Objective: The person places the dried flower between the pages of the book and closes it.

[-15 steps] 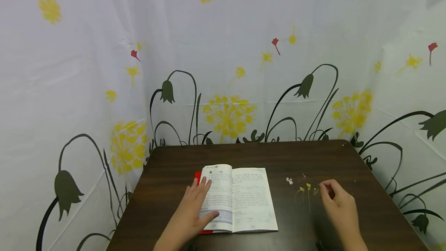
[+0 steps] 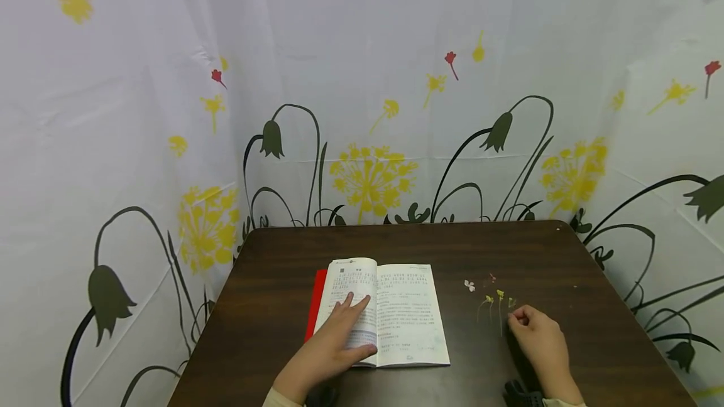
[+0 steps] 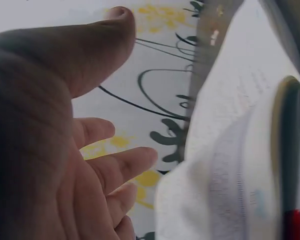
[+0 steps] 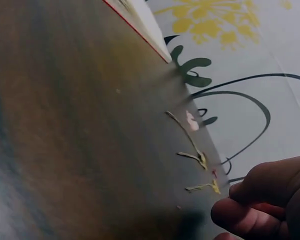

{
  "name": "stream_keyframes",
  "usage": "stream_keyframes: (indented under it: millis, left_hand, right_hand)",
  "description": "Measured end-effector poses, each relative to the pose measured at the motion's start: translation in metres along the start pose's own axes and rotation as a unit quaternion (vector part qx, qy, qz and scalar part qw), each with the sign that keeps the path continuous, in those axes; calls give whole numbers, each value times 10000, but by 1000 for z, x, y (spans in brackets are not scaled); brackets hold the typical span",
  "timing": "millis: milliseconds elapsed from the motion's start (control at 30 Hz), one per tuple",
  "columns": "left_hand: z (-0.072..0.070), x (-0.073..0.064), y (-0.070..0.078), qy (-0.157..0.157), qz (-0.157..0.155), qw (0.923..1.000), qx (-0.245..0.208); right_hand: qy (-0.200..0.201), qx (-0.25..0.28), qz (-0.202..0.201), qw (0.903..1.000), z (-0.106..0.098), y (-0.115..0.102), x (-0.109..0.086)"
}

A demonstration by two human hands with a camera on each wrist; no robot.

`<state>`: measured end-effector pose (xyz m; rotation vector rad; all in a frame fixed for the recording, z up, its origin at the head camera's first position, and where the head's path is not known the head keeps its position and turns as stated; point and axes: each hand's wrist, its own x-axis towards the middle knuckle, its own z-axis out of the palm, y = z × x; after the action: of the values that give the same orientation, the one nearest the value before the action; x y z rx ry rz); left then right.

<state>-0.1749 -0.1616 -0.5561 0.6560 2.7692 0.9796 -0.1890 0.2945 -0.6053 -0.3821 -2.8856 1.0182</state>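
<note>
An open book (image 2: pixel 407 331) lies on the table, its red cover (image 2: pixel 317 297) showing past the left page. Spread over the left page is my left hand (image 2: pixel 334 344), fingers apart and thumb toward the spine. In the left wrist view its fingers (image 3: pixel 122 167) are loosely extended beside the raised pages (image 3: pixel 230 170). Right of the book, my right hand (image 2: pixel 540 341) has thumb and index fingertips close together, just below a small yellow flower (image 2: pixel 511 301). The right wrist view shows a yellow flower (image 4: pixel 216 188) right by those fingertips; I cannot tell whether they pinch a stem.
Other thin-stemmed yellow flowers (image 2: pixel 500 295) lie left of the right hand. A small white flower (image 2: pixel 469 285) and a tiny reddish one (image 2: pixel 493 278) are behind them. A flower-printed curtain (image 2: pixel 362 80) hangs beyond the dark wooden table (image 2: pixel 271 256).
My left hand has moved right across the left page toward the spine, and more red cover shows. The right hand has shifted slightly left and nearer to me, its fingertips now below the rightmost flower.
</note>
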Motion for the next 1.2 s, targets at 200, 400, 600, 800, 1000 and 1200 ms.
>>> stream_keyframes:
  millis: [200,400,600,800,1000,1200]
  left_hand:
    - [16,8,-10,-224,-99,9997,57]
    - [26,10,-16,-358,-144,9983,446]
    - [29,9,-14,-580,-255,9951,762]
    - [35,17,-16,-636,-354,9946,742]
    - [38,21,-21,-607,-581,9944,648]
    - [36,34,-29,-538,-759,9938,612]
  right_hand:
    - [-164,-319,-52,9993,8,0,2]
    - [-28,-410,-123,9991,16,-1,0]
    - [-194,-503,-57,9985,16,-7,-2]
    - [-178,-492,-37,9986,17,-5,-2]
    - [-88,-502,17,9987,21,-5,-5]
    - [270,-612,-143,9977,19,-12,-4]
